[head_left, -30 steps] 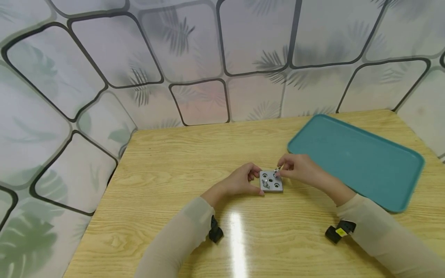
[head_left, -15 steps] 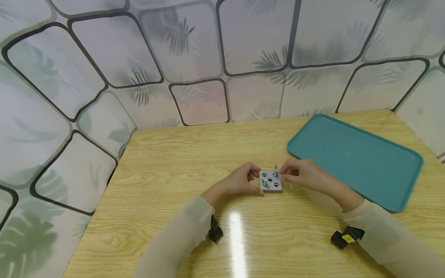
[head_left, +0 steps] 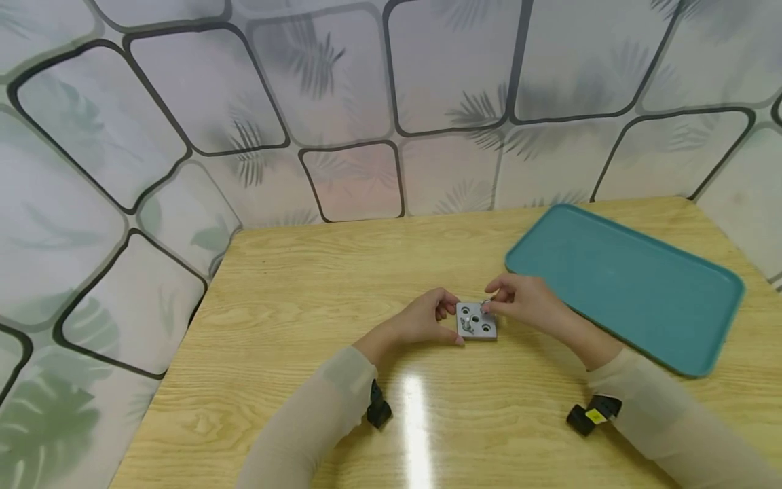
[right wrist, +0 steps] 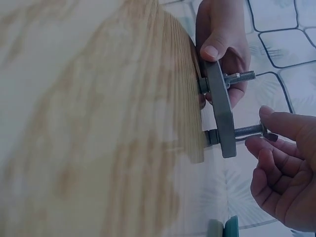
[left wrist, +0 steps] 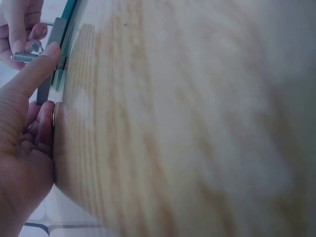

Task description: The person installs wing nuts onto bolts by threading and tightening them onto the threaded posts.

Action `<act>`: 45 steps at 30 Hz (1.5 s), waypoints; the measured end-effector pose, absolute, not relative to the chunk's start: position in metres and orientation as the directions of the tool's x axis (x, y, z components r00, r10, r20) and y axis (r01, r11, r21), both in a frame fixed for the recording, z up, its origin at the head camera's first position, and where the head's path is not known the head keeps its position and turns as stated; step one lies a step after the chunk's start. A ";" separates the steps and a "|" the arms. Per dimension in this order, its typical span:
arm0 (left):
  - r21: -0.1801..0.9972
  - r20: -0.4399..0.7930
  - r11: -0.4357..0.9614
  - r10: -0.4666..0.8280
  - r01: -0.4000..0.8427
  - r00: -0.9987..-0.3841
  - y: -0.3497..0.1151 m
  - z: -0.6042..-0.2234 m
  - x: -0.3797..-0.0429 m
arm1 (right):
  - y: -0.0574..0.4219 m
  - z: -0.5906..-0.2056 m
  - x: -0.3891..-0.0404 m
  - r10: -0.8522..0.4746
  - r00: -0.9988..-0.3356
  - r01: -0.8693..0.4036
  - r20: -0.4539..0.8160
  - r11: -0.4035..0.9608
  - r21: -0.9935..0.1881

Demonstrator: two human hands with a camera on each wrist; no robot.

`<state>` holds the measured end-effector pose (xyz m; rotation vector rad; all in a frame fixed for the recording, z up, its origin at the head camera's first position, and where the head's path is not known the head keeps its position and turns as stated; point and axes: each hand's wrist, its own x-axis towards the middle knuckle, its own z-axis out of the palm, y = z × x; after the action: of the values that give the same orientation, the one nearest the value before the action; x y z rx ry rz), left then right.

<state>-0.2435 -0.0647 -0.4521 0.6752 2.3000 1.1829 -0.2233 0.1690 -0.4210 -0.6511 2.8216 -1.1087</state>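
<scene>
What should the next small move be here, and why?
Probably the right hand should turn the small nut down toward the plate: the nut is pinched near the free end of its bolt, bare thread shows below it, and the left hand holds the plate.

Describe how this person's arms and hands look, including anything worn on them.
Both arms wear long, plain, pale beige sleeves: left sleeve, right sleeve. The left hand and right hand are bare, without gloves. A small, blocky black device sits near each cuff, left device and right device; the right one bears a yellow patch.
</scene>
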 end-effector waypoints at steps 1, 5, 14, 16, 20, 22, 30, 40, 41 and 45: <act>0.833 -0.178 0.511 0.611 0.212 -0.771 -0.065 -0.452 -0.244 | 0.168 -0.422 -0.224 -0.393 -0.912 -0.365 0.114 0.656 -0.661; 0.835 -0.173 0.507 0.612 0.215 -0.772 -0.064 -0.453 -0.244 | 0.168 -0.422 -0.224 -0.372 -0.919 -0.358 0.132 0.648 -0.672; 0.843 -0.174 0.497 0.612 0.205 -0.771 -0.064 -0.455 -0.244 | 0.176 -0.418 -0.216 -0.401 -0.908 -0.375 0.122 0.647 -0.663; 0.844 -0.174 0.496 0.612 0.204 -0.771 -0.064 -0.455 -0.244 | 0.178 -0.418 -0.213 -0.426 -0.898 -0.386 0.111 0.641 -0.664; 0.843 -0.173 0.498 0.612 0.205 -0.772 -0.064 -0.455 -0.244 | 0.179 -0.418 -0.210 -0.447 -0.889 -0.392 0.100 0.628 -0.672; 0.843 -0.175 0.499 0.610 0.203 -0.773 -0.065 -0.455 -0.243 | 0.180 -0.418 -0.211 -0.437 -0.893 -0.386 0.105 0.626 -0.678; 0.847 -0.180 0.496 0.608 0.193 -0.773 -0.065 -0.454 -0.243 | 0.177 -0.421 -0.216 -0.374 -0.919 -0.359 0.122 0.668 -0.652; 0.848 -0.186 0.496 0.609 0.187 -0.771 -0.065 -0.455 -0.243 | 0.165 -0.421 -0.221 -0.367 -0.926 -0.332 0.092 0.673 -0.660; 0.848 -0.184 0.496 0.609 0.189 -0.772 -0.065 -0.455 -0.243 | 0.165 -0.421 -0.221 -0.364 -0.928 -0.325 0.085 0.674 -0.663; 0.846 -0.181 0.497 0.609 0.193 -0.773 -0.065 -0.454 -0.243 | 0.168 -0.416 -0.219 -0.364 -0.928 -0.319 0.077 0.670 -0.671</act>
<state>-0.2434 -0.0652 -0.4538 0.6606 2.2825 1.2069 -0.2187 0.1679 -0.4158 -0.5756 2.8127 -1.1117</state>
